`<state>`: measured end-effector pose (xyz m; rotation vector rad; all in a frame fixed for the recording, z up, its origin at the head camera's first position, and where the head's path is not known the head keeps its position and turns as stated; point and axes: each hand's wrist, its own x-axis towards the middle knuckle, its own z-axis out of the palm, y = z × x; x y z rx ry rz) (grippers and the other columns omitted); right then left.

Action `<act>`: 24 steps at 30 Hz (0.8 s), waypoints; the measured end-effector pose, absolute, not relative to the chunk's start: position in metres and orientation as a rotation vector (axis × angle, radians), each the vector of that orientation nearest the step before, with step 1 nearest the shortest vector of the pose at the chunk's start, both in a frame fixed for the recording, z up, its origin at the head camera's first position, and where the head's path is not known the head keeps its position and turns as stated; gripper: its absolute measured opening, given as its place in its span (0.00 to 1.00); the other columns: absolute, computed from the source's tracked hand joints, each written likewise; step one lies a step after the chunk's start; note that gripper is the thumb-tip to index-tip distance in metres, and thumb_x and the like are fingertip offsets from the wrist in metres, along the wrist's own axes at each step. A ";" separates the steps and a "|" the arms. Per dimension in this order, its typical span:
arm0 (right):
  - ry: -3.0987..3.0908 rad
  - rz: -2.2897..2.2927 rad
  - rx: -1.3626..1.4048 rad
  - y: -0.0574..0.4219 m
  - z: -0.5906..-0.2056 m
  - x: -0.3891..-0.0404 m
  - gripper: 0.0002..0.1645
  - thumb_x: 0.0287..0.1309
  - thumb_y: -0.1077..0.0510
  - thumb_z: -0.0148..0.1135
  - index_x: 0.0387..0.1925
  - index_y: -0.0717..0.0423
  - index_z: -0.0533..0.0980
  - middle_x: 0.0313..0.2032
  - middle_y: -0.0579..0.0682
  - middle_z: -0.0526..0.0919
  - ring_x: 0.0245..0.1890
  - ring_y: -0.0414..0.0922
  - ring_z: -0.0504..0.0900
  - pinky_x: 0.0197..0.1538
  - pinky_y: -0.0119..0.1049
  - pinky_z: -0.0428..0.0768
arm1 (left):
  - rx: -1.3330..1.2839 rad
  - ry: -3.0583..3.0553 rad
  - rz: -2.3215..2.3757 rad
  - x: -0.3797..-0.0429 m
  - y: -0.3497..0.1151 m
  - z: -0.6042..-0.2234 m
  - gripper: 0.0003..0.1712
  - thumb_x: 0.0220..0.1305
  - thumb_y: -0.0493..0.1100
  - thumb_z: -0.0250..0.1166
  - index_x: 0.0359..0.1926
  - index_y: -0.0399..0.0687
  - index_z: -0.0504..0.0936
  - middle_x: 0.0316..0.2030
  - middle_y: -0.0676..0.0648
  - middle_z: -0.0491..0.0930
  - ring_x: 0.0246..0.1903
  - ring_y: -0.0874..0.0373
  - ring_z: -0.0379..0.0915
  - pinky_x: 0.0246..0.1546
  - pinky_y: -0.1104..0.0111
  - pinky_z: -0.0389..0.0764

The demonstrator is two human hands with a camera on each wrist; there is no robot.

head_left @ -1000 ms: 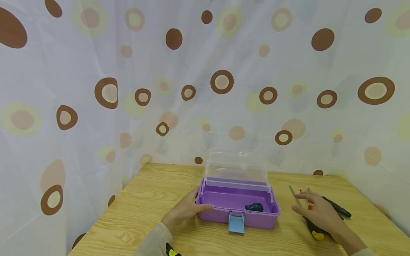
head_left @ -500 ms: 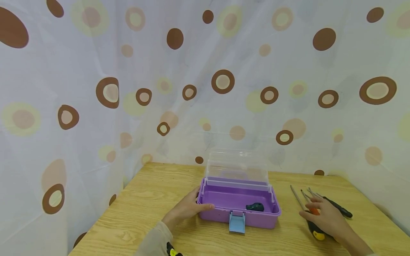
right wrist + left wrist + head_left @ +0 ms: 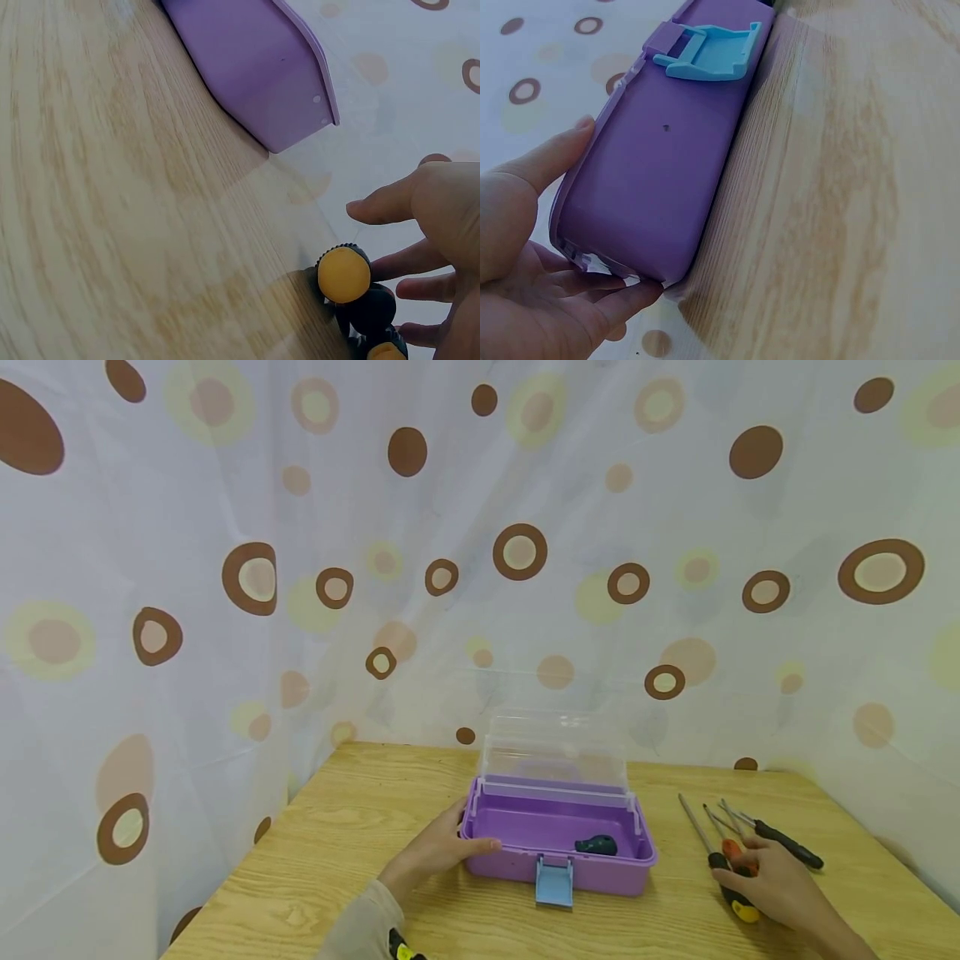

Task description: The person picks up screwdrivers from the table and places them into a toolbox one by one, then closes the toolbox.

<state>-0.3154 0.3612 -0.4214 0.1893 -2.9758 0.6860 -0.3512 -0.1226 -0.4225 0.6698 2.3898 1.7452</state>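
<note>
A left hand (image 3: pixel 431 852) grips the purple box (image 3: pixel 600 879), apparently to steady it; the right hand (image 3: pixel 780 881), grasp wide, reaches among screwdrivers (image 3: pixel 718 862).

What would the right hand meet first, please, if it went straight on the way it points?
The right hand would probably meet the orange screwdriver or the yellow-ended screwdriver; depth is unclear, so it may already touch one.
</note>
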 end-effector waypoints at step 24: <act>-2.990 0.377 0.138 0.359 -0.432 -0.315 0.31 0.54 0.32 0.73 0.27 0.57 0.88 0.58 0.84 0.70 0.49 0.78 0.77 0.38 0.61 0.85 | 0.685 2.407 1.721 -0.352 -0.123 -0.423 0.58 0.64 0.52 0.75 0.83 0.44 0.49 0.75 0.36 0.62 0.72 0.37 0.59 0.71 0.40 0.58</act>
